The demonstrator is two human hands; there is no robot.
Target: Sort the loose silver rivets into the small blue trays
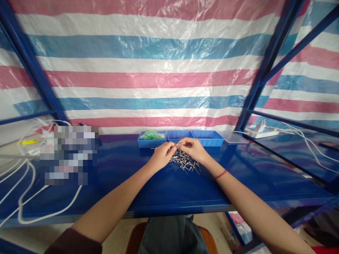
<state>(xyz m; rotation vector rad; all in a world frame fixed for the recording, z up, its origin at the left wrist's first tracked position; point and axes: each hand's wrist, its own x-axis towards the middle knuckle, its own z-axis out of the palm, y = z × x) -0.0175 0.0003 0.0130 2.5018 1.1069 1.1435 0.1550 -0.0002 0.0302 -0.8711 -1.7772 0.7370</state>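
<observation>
1. Nearest me: dark trousers [169, 236] on an orange-brown chair [134, 240].
2. Blue table [180, 192]; loose metal pins [185, 161] heaped on it, just under the hands.
3. Left hand [162, 154]: thumb and fingers drawn nearly together; I can't tell what, if anything, it grips.
4. Right hand [195, 149]: likewise pinched in, fingertips at the left's; hold too small for me to tell.
5. Behind: blue bins [210, 142] in a row, green material [150, 135] in the leftmost.
6. Farthest: striped sheet [159, 63].

From my remote view, the blue tabletop [116, 155] bears piled metal pins [185, 161], blue bins [212, 142] and white cables [33, 173].
</observation>
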